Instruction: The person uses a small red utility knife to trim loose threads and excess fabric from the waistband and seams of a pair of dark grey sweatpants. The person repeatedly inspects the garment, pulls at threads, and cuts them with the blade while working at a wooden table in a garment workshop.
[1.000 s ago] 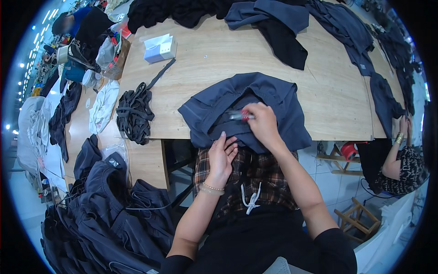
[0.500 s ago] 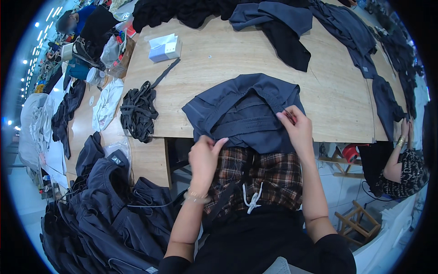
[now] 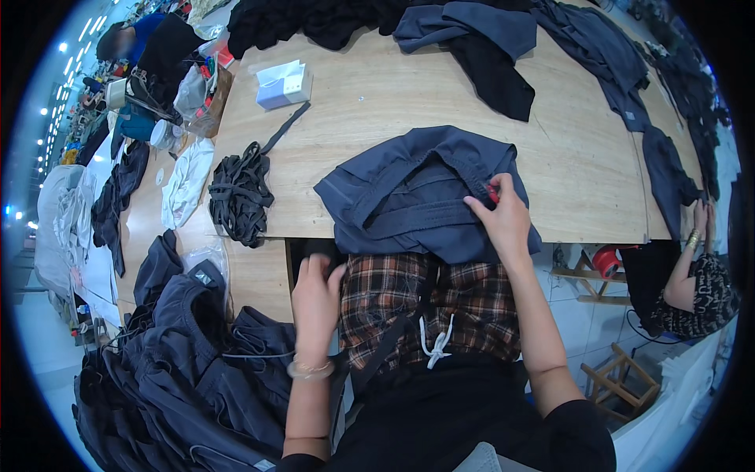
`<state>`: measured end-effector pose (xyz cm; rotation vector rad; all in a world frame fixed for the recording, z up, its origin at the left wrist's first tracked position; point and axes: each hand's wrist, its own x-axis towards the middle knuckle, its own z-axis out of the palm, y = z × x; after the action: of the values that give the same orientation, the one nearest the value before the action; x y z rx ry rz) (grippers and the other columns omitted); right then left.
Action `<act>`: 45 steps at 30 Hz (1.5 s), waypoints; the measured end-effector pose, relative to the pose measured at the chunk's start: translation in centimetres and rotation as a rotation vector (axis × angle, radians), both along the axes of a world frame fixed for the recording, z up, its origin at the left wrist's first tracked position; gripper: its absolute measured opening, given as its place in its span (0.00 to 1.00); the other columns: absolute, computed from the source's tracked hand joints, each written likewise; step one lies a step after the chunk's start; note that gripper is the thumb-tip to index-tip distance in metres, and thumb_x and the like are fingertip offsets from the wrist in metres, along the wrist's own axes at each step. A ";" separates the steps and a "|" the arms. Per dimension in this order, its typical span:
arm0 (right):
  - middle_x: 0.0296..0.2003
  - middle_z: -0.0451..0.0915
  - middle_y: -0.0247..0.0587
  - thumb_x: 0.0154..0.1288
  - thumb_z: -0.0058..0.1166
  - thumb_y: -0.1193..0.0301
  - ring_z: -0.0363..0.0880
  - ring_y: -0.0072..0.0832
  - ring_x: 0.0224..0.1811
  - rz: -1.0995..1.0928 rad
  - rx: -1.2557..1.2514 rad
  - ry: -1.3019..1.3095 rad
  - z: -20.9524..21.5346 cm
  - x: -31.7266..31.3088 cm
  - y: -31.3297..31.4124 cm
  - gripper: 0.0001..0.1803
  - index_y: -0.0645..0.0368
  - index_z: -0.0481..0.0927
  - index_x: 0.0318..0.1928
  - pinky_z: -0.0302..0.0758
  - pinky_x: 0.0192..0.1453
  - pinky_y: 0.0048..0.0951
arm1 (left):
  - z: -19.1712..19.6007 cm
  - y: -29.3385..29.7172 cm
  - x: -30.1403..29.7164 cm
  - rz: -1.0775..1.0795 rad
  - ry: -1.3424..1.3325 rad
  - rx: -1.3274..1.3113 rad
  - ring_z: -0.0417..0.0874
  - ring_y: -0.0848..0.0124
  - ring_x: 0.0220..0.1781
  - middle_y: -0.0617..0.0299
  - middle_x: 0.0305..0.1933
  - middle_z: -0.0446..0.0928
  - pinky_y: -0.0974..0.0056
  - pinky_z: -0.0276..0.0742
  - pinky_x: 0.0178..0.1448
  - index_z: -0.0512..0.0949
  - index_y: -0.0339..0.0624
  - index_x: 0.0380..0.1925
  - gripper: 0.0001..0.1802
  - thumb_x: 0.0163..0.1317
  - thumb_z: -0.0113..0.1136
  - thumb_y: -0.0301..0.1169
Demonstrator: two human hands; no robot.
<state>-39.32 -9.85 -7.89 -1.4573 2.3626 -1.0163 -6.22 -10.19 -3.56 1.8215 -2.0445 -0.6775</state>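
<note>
A dark blue-grey garment (image 3: 429, 223) with a gathered elastic waistband lies at the table's near edge, its waist opening facing up. My right hand (image 3: 507, 216) is closed at the right side of that waistband. A small red object (image 3: 493, 193) shows between its fingers; most of it is hidden, so its kind is unclear. Off the garment, my left hand (image 3: 316, 303) hovers by the table's front edge, left of my plaid-clad lap. Its thumb stands apart from loosely bent fingers, and nothing shows in it.
A heap of dark drawstring garments (image 3: 197, 370) lies at my left. On the table (image 3: 370, 94) are a bundle of dark strips (image 3: 240, 193), a tissue box (image 3: 283, 85) and more dark clothes (image 3: 472, 35). Another person's arm (image 3: 686, 263) is at the right, near a wooden stool (image 3: 621, 377).
My left hand has left the garment's near edge and moved left and toward me. The right hand stays at the waistband, its grip shifted slightly, and the red object now shows.
</note>
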 end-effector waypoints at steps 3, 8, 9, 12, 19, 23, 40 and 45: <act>0.41 0.82 0.45 0.60 0.69 0.63 0.85 0.51 0.41 0.007 0.104 0.106 -0.7 0.7 -0.8 0.23 0.56 0.72 0.49 0.79 0.40 0.49 | -1.5 -2.9 -6.0 0.071 0.028 -0.387 0.84 0.52 0.40 0.48 0.40 0.79 0.55 0.80 0.47 0.76 0.34 0.48 0.23 0.61 0.73 0.36; 0.39 0.79 0.46 0.65 0.62 0.72 0.82 0.53 0.38 -0.059 -0.032 0.224 -1.4 -0.6 -1.6 0.10 0.58 0.77 0.44 0.79 0.38 0.49 | -4.3 -8.0 -6.5 0.264 0.366 -0.009 0.88 0.63 0.39 0.53 0.34 0.84 0.63 0.84 0.42 0.82 0.29 0.43 0.11 0.67 0.63 0.28; 0.39 0.82 0.42 0.68 0.59 0.73 0.84 0.48 0.37 -0.047 -0.158 0.153 -2.2 -1.8 -1.8 0.04 0.58 0.79 0.41 0.82 0.37 0.45 | -4.3 -8.5 -6.4 0.347 0.738 0.189 0.88 0.68 0.40 0.56 0.38 0.85 0.66 0.85 0.41 0.81 0.30 0.45 0.10 0.71 0.59 0.26; 0.41 0.84 0.37 0.72 0.58 0.73 0.86 0.38 0.39 -0.329 -0.282 -1.023 -1.9 -3.4 -2.8 0.03 0.57 0.80 0.42 0.84 0.42 0.43 | -3.5 -9.0 -5.1 0.533 1.562 0.614 0.89 0.61 0.45 0.53 0.44 0.85 0.59 0.89 0.48 0.79 0.32 0.49 0.11 0.73 0.54 0.26; 0.46 0.85 0.44 0.75 0.56 0.71 0.85 0.38 0.50 -0.110 -0.426 -1.898 2.4 -8.7 -3.1 0.07 0.57 0.77 0.50 0.79 0.62 0.49 | -1.3 -10.1 -0.1 0.275 1.841 0.907 0.89 0.59 0.46 0.49 0.48 0.87 0.55 0.86 0.56 0.82 0.37 0.47 0.15 0.74 0.54 0.37; 0.47 0.85 0.47 0.73 0.59 0.69 0.86 0.38 0.49 -0.264 -0.401 -1.792 1.2 -9.2 -4.2 0.10 0.58 0.78 0.50 0.81 0.60 0.46 | -3.1 -11.9 -0.6 0.277 1.826 0.757 0.89 0.59 0.47 0.52 0.46 0.87 0.55 0.85 0.55 0.84 0.38 0.44 0.16 0.74 0.54 0.39; 0.29 0.75 0.38 0.74 0.54 0.70 0.72 0.23 0.34 0.120 -0.116 -0.400 -1.9 -5.8 -2.1 0.08 0.64 0.79 0.39 0.71 0.46 0.26 | -4.4 -9.2 -6.5 0.149 0.362 -0.177 0.78 0.64 0.33 0.56 0.30 0.79 0.60 0.75 0.42 0.80 0.32 0.37 0.11 0.73 0.58 0.32; 0.37 0.80 0.40 0.77 0.50 0.71 0.77 0.24 0.37 0.099 -0.288 -0.369 3.8 -1.2 -2.2 0.08 0.63 0.80 0.44 0.74 0.48 0.27 | 0.7 -5.8 -11.3 -0.063 0.381 -0.359 0.82 0.60 0.40 0.52 0.40 0.76 0.60 0.79 0.44 0.78 0.34 0.44 0.08 0.66 0.62 0.23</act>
<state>-40.48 -12.03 -4.06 -1.3169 1.9292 -1.4990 -17.53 -16.01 -2.81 1.3189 -1.8323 -0.5755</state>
